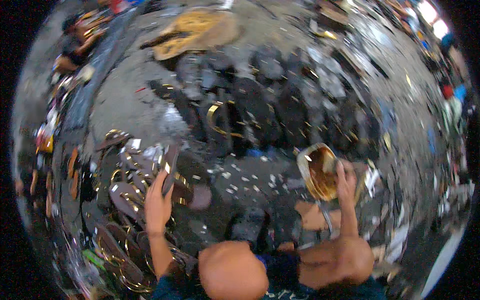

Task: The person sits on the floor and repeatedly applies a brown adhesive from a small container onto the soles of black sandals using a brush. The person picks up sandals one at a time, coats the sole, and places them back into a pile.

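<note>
On the left, my left hand (159,202) is closed on a dark sandal (171,162) with gold-coloured trim, held upright above a heap of similar sandals (131,197). My right hand (346,182) reaches to the side of a round, pale-rimmed container (311,172) with an amber-brown inside. Its fingers are closed by the container's right side, around something greyish and blurred that I cannot make out. Between my hands and beyond them, dark soles (255,110) stand in rows, some with gold trim.
A worn yellow-brown board (195,32) lies at the far side. Small pale scraps (240,182) litter the dark floor between my knees and the rows. A tan piece (311,215) lies below the container. Another person (75,45) sits at the far left.
</note>
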{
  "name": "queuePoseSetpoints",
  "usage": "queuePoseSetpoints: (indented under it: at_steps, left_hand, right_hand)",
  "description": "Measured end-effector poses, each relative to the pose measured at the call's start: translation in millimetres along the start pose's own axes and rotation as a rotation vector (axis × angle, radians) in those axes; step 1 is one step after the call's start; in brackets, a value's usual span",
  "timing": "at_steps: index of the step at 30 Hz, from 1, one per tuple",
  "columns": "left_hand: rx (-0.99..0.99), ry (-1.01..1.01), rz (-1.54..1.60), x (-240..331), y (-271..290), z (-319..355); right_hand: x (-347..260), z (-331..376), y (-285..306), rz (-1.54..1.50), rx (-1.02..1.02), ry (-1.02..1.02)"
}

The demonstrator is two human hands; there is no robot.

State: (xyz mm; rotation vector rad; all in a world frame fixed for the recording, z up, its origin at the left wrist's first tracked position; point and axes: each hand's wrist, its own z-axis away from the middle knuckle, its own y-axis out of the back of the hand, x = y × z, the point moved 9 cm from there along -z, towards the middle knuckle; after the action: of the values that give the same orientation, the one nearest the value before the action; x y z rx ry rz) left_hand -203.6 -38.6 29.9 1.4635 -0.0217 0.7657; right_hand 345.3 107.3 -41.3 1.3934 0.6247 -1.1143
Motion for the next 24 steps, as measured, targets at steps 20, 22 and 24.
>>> queuePoseSetpoints:
  at_steps: [20, 22, 24]
  left_hand:
    - [-0.600, -0.330, 0.239, 98, -229, 74]
    - [-0.478, -0.353, 0.136, 115, -230, 55]
    - [-0.357, -0.420, -0.002, 120, -247, 33]
  right_hand:
    - [20, 56, 54, 0.700, -0.486, 0.103]
    - [35, 77, 15, 0.713, -0.912, 0.170]
    - [-5, 73, 3, 0.013, -0.722, 0.191]
